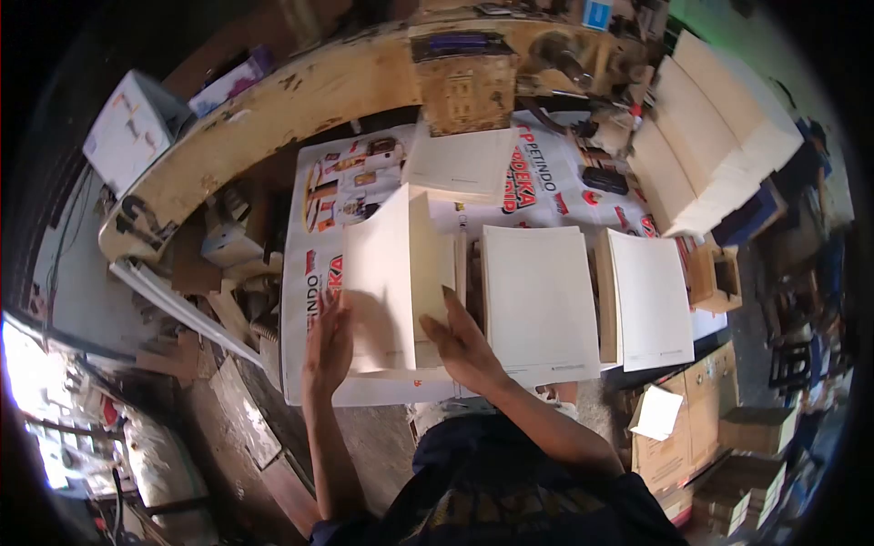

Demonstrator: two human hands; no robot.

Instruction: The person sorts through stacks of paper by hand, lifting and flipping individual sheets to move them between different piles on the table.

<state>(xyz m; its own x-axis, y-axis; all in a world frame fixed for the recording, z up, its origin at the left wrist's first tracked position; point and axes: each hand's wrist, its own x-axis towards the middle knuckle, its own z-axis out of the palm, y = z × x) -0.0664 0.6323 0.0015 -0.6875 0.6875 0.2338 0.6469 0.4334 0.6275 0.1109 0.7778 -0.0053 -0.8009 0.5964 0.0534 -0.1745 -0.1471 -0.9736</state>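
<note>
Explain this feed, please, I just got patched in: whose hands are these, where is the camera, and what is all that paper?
No machine here: a person works with bare hands, and the one camera sits on their head, looking down. The left hand lies flat against raised cream sheets; the right hand touches their other side, and whether its fingers grip them is unclear. To their right lie a middle pile and a right pile, with a far pile behind, all on a printed banner.
</note>
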